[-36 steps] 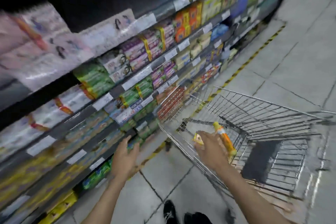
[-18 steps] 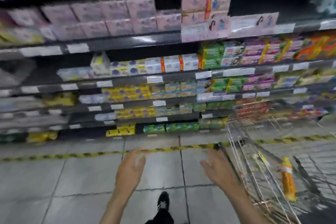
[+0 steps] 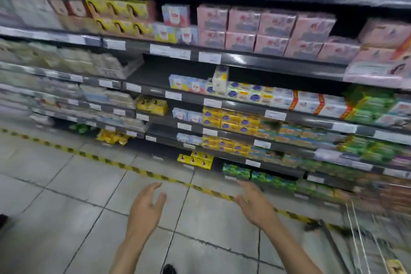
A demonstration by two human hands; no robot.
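Note:
My left hand (image 3: pixel 146 209) and my right hand (image 3: pixel 254 203) are both held out low over the tiled floor, fingers relaxed and holding nothing. They point toward the store shelves (image 3: pixel 222 104) ahead, well short of them. The shelves carry rows of small boxed goods: pink boxes (image 3: pixel 269 29) high up, yellow boxes (image 3: pixel 231 120) in the middle, yellow packs (image 3: pixel 198 160) and green packs (image 3: pixel 238 172) at the bottom. The wire shopping cart (image 3: pixel 364 240) shows only as a corner at the lower right.
A yellow-and-black striped line (image 3: pixel 124 165) runs on the grey tiled floor (image 3: pixel 66 196) along the shelf base. My dark shoe (image 3: pixel 169 269) is at the bottom edge. Another dark shape (image 3: pixel 3 220) sits at the far left edge.
My right hand let go of the orange bottle into the cart. The view swung left from the cart to face the shelves, and both empty hands now reach forward.

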